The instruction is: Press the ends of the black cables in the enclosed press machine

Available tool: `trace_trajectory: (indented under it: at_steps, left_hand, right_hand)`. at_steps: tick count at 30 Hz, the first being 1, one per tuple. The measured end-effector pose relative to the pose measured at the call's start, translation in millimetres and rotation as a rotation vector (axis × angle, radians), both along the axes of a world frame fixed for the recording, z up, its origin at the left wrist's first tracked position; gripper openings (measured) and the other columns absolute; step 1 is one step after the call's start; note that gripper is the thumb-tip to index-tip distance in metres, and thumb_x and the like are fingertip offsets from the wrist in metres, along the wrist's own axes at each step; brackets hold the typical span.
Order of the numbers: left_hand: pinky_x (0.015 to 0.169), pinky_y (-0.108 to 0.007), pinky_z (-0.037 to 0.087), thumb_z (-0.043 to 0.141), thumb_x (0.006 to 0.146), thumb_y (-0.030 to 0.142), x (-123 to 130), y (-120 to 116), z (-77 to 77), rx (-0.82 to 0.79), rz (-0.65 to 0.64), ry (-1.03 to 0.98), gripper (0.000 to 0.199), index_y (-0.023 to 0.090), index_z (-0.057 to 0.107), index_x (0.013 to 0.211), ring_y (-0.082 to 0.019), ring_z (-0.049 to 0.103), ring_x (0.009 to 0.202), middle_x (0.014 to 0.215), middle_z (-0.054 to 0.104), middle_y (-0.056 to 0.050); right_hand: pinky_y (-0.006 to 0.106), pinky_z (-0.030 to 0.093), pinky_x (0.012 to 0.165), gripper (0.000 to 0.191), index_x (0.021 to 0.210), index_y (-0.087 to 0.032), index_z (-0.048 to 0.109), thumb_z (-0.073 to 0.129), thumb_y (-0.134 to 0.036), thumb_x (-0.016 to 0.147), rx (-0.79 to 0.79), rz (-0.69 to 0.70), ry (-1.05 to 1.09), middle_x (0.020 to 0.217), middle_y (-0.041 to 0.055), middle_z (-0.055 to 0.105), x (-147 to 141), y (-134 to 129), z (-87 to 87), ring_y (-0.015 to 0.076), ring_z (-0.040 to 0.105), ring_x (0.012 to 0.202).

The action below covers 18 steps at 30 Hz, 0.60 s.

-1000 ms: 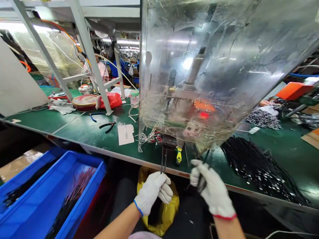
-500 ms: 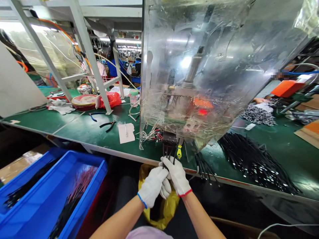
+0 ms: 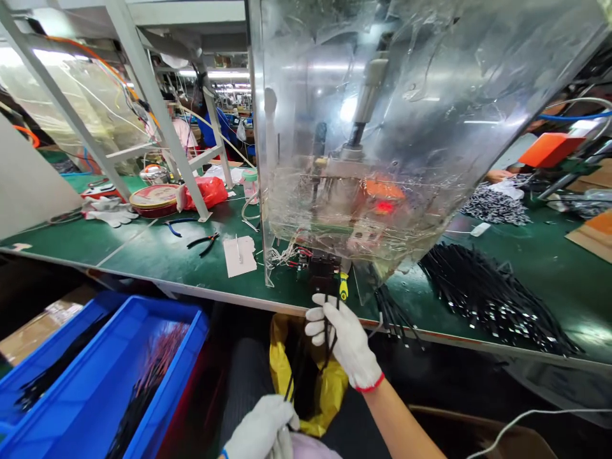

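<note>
My right hand (image 3: 351, 344), in a white glove with a red cuff, is closed around thin black cables (image 3: 327, 331) in front of the bench edge. Lower down, near my lap, my left hand (image 3: 262, 426) in a white glove pinches another thin black cable (image 3: 289, 386). Just above my right hand, the dark block (image 3: 324, 264) of a machine sits behind a clear plastic shield (image 3: 306, 134). A yellow-handled tool (image 3: 343, 285) lies beside that block. An open yellow bag (image 3: 281, 360) hangs below and between my hands.
A big pile of black cables (image 3: 488, 293) covers the green bench (image 3: 268, 296) on the right; a smaller bundle (image 3: 394, 312) overhangs its edge. Pliers (image 3: 203, 242) and a card (image 3: 240, 256) lie left. Blue bins (image 3: 71, 414) with cables stand lower left. A co-worker's hand (image 3: 500, 175) shows far right.
My hands were together at the machine's front. The left one has moved down towards my lap with a black cable, while the right has stayed near the bench edge holding cables.
</note>
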<state>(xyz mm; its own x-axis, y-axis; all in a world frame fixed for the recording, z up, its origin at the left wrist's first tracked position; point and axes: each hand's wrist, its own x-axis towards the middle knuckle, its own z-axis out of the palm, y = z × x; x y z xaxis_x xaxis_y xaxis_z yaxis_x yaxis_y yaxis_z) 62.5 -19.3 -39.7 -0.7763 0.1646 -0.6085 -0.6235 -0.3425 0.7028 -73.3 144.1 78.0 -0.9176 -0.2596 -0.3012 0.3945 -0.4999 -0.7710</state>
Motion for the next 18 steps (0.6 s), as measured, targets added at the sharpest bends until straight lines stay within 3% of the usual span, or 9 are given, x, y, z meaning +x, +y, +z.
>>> trace_trajectory:
  at_steps: [3, 5, 8, 13, 18]
  left_hand:
    - [0.063, -0.029, 0.047, 0.070, 0.073, 0.044, -15.8, 9.2, -6.5, 0.167, 0.086, -0.110, 0.029, 0.017, 0.061, 0.073, -0.015, 0.057, 0.065, 0.081, 0.064, -0.007]
    - [0.074, -0.036, 0.051, 0.070, 0.074, 0.043, -26.7, 16.8, 6.0, 0.315, 0.155, -0.098, 0.032, 0.015, 0.064, 0.087, -0.019, 0.062, 0.082, 0.100, 0.065, -0.011]
    - [0.079, -0.038, 0.054, 0.066, 0.082, 0.037, -35.5, 24.6, 38.1, 0.546, 0.135, -0.049, 0.029, 0.012, 0.066, 0.095, -0.027, 0.063, 0.099, 0.109, 0.065, -0.014]
    - [0.069, -0.026, 0.057, 0.058, 0.090, 0.026, -44.6, 33.9, 85.3, 0.609, 0.242, -0.092, 0.020, 0.009, 0.069, 0.092, -0.024, 0.069, 0.091, 0.104, 0.068, -0.012]
    - [0.071, -0.027, 0.060, 0.054, 0.092, 0.023, -59.7, 39.3, 102.0, 0.615, 0.295, -0.086, 0.021, 0.007, 0.068, 0.093, -0.025, 0.070, 0.089, 0.102, 0.070, -0.014]
  right_hand:
    - [0.018, 0.040, 0.043, 0.040, 0.098, -0.018, 0.057, 0.078, -0.033, 0.067, -0.147, 0.084, -0.134, 0.065, 0.0018, 0.064, -1.6, -12.4, -25.9, 0.0121, 0.059, 0.051]
    - [0.016, 0.038, 0.042, 0.032, 0.094, -0.018, 0.058, 0.075, -0.027, 0.069, -0.225, 0.114, -0.187, 0.062, 0.0000, 0.061, -7.1, -16.9, -32.0, 0.0102, 0.057, 0.050]
    - [0.015, 0.039, 0.042, 0.021, 0.092, -0.016, 0.060, 0.069, -0.021, 0.075, -0.261, 0.119, -0.188, 0.062, 0.0002, 0.061, -22.8, -18.9, -20.7, 0.0088, 0.056, 0.050]
    - [0.025, 0.054, 0.054, 0.017, 0.095, -0.014, 0.062, 0.057, -0.029, 0.087, -0.076, 0.038, -0.173, 0.073, 0.0074, 0.070, -42.8, -15.7, -1.2, 0.0153, 0.067, 0.059]
    - [0.027, 0.055, 0.050, 0.029, 0.077, -0.012, 0.063, 0.059, -0.040, 0.086, 0.065, 0.130, -0.185, 0.075, 0.0102, 0.071, -30.0, -7.2, -11.5, 0.0157, 0.066, 0.054]
